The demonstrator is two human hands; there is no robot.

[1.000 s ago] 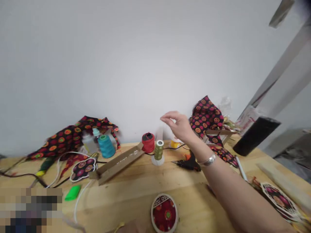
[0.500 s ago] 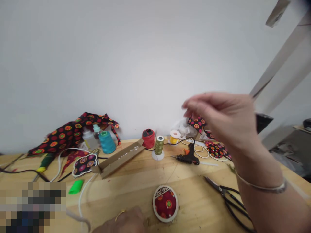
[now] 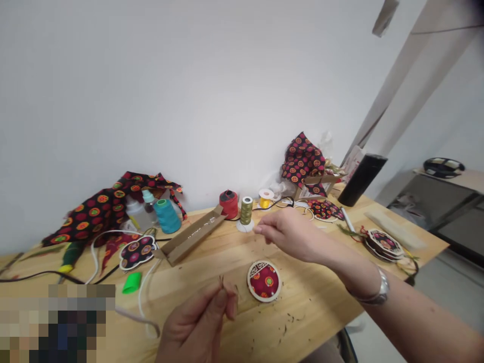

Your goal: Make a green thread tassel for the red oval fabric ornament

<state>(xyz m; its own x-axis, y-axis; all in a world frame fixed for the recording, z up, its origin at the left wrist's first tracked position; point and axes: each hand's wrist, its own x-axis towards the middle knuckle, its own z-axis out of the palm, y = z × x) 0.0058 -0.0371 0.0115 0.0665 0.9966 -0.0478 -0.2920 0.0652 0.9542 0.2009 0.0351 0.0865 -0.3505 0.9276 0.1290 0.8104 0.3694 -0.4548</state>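
Note:
My left hand (image 3: 206, 317) is raised at the front of the table, its thumb and forefinger pinched on thin brownish thread (image 3: 221, 279), whose short ends stick up from the fingertips. To its right lies a round pendant (image 3: 263, 281) with a pale rim, a cut-out lattice at the top and red patterned fabric. Behind the pendant, my right hand (image 3: 283, 232) hovers with fingers closed together; whatever they hold is too small to make out. Just past its fingertips stands the olive-green thread spool (image 3: 246, 210). The scissors and glue gun do not show now.
Red (image 3: 229, 204) and teal (image 3: 167, 217) thread spools and a long cardboard tray (image 3: 192, 237) line the back. Patterned fabric (image 3: 102, 206) heaps at left, near a green plastic piece (image 3: 132, 283). Octagonal pieces (image 3: 383, 244) and a black cylinder (image 3: 362, 180) occupy the right.
My right hand has come down and left towards the green spool. My left hand has lifted into view with a pinch on thread. The view has swung right, exposing more of the table's right end.

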